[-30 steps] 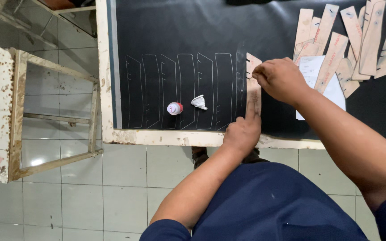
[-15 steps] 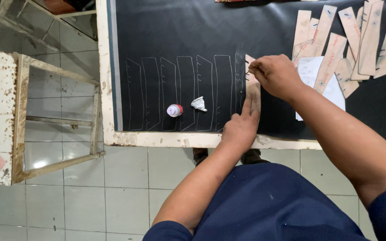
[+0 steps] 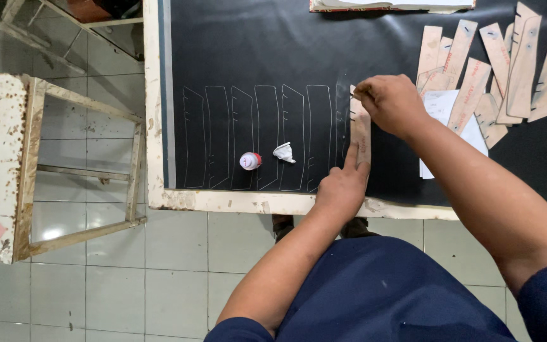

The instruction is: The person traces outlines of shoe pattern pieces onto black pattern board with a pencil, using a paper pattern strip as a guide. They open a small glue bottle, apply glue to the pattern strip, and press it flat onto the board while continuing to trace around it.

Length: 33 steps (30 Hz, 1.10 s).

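A narrow tan cardboard pattern piece [image 3: 360, 126] lies upright on the black sheet [image 3: 254, 57]. My left hand [image 3: 343, 183] presses its lower end flat with spread fingers. My right hand [image 3: 392, 102] sits at the piece's upper left corner, fingers pinched shut on a small marking tool that is mostly hidden. To the left of the piece, several traced white outlines [image 3: 257, 136] of the same shape run in a row across the sheet.
A small white bottle with a red cap [image 3: 250, 161] and a crumpled white scrap [image 3: 283, 152] rest on the outlines. More tan pattern pieces [image 3: 495, 69] and white paper [image 3: 441, 107] lie at the right. A worn white-framed stool [image 3: 39, 164] stands left on tiled floor.
My right hand has slid up along the pattern piece's left edge to its top corner. My left hand has kept pressing the piece's lower end.
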Motion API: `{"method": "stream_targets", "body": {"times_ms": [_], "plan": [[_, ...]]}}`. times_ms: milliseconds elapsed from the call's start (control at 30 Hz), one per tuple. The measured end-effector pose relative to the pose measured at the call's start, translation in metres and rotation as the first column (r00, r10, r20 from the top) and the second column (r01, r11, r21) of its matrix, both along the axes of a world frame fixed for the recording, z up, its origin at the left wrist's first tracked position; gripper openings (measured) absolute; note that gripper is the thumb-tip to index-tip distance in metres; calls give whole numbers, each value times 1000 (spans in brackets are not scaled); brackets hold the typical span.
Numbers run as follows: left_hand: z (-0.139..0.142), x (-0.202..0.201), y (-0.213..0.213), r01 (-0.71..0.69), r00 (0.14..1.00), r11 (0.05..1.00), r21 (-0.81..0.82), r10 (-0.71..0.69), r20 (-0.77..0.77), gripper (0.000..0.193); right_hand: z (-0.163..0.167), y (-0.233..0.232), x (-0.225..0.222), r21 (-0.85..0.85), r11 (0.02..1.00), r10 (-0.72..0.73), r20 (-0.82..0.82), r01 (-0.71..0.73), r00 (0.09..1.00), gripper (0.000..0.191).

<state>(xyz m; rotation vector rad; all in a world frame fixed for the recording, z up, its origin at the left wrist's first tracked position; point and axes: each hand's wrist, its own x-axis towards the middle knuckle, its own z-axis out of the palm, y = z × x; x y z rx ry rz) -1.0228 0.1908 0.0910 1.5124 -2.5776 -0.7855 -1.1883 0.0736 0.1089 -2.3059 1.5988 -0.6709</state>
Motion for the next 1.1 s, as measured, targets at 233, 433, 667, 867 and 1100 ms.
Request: {"method": "stream_targets", "body": {"times_ms": [233, 433, 667, 867, 1100], "plan": [[-1, 1, 0, -26, 999, 999, 18, 27, -24, 31, -2, -8, -6, 42, 999, -8, -46, 10, 999, 12], [2, 2, -4, -15, 999, 1000, 21, 16, -33, 35, -5, -22, -4, 108, 993, -62, 73, 54, 995, 16], [6, 4, -4, -16, 999, 998, 53, 17, -36, 30, -6, -29, -10, 95, 994, -68, 86, 59, 994, 17], [10, 4, -6, -10, 999, 997, 75, 13, -30, 30, -7, -27, -6, 156, 984, -91, 52, 82, 995, 20], [6, 5, -5, -31, 998, 998, 56, 34, -55, 29, -7, -30, -5, 14, 999, -40, 56, 40, 998, 14]]}}
